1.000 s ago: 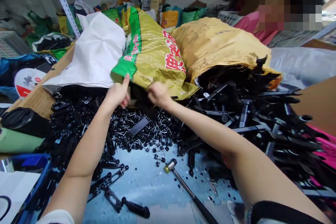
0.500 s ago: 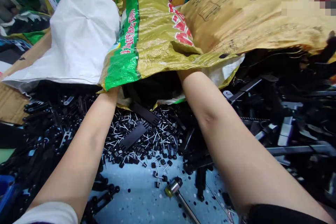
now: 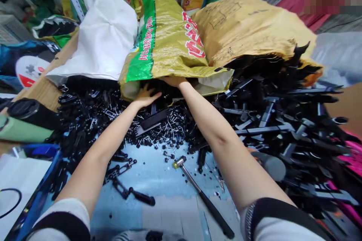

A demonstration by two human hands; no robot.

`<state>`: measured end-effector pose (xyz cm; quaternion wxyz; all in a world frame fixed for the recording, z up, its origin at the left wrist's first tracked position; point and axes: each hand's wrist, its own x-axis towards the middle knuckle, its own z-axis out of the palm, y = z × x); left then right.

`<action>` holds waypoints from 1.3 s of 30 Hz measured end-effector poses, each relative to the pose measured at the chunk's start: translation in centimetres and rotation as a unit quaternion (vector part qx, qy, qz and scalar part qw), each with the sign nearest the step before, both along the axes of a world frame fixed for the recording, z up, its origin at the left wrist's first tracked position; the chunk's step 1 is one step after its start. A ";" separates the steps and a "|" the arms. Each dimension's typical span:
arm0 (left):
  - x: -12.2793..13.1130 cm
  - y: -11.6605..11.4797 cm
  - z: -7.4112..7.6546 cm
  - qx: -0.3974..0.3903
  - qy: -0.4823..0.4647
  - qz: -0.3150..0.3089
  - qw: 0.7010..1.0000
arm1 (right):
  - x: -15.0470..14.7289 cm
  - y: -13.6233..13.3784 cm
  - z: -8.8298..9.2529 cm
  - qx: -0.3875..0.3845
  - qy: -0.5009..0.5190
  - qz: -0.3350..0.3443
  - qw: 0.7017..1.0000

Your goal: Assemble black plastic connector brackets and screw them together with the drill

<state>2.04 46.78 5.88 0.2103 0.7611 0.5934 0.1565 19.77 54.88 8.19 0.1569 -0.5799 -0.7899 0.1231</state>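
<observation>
A gold and green woven sack [image 3: 169, 45] lies with its mouth toward me, dark inside. At the left of that mouth is my left hand [image 3: 147, 97], fingers spread, holding nothing I can see. My right hand [image 3: 175, 81] reaches under the sack's upper edge; the fabric hides most of its fingers, so its grip is unclear. Below the mouth lie flat black plastic pieces [image 3: 152, 119], one with a toothed end. They rest on a heap of small black-headed metal pins [image 3: 174, 126].
A white sack [image 3: 104, 34] and a tan sack [image 3: 240, 26] flank the gold one. Black parts [image 3: 85, 120] pile up left, with grey-black bars [image 3: 263, 130] at right. A hammer [image 3: 205, 199] lies on the blue tabletop [image 3: 158, 180]. A blue bin [image 3: 55, 158] stands at left.
My left hand has come out of the sack's mouth into sight, and part of my right hand now shows. More black pieces lie below the mouth. The view has drawn back.
</observation>
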 end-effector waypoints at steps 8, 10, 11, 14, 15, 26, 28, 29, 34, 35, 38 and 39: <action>-2.8 -13.2 -1.8 0.087 0.059 -0.049 0.993 | -2.9 -11.8 -0.7 0.051 -0.071 -0.042 0.995; -5.8 -15.7 -1.5 0.119 0.096 0.022 0.988 | -2.5 -13.8 0.5 0.105 -0.068 -0.040 0.991; -7.5 -16.7 -1.4 0.121 0.120 0.076 0.982 | -2.3 -15.0 1.3 0.126 -0.053 -0.036 0.990; -12.1 -18.5 -1.2 0.072 0.173 0.175 0.966 | -2.1 -21.1 3.1 0.140 0.017 0.014 0.990; -13.2 -18.8 -1.2 0.053 0.179 0.178 0.966 | -2.1 -24.2 3.1 0.123 0.038 0.063 0.990; -9.2 -31.7 0.3 0.147 -0.061 0.153 0.975 | -4.2 -48.5 -10.7 -0.043 0.059 0.379 0.922; -7.2 -36.6 -0.4 0.111 -0.098 0.098 0.984 | -5.7 -45.0 -10.8 -0.027 0.049 0.289 0.956; -6.3 -38.8 -1.0 0.084 -0.105 0.056 0.989 | -6.5 -43.1 -10.6 -0.024 0.050 0.251 0.966; -4.6 -44.3 -4.4 -0.001 -0.044 -0.038 0.998 | -7.4 -38.0 -10.2 -0.100 0.225 0.109 0.963; -4.7 -44.5 -4.9 -0.006 -0.030 -0.026 0.999 | -6.8 -38.2 -10.2 -0.124 0.286 0.093 0.946; -5.2 -44.4 -5.6 -0.023 0.001 0.027 0.999 | -3.7 -40.9 -10.2 -0.167 0.394 0.067 0.902; -5.3 -44.5 -5.6 -0.024 0.009 0.043 0.999 | -2.4 -42.2 -10.1 -0.163 0.394 0.070 0.902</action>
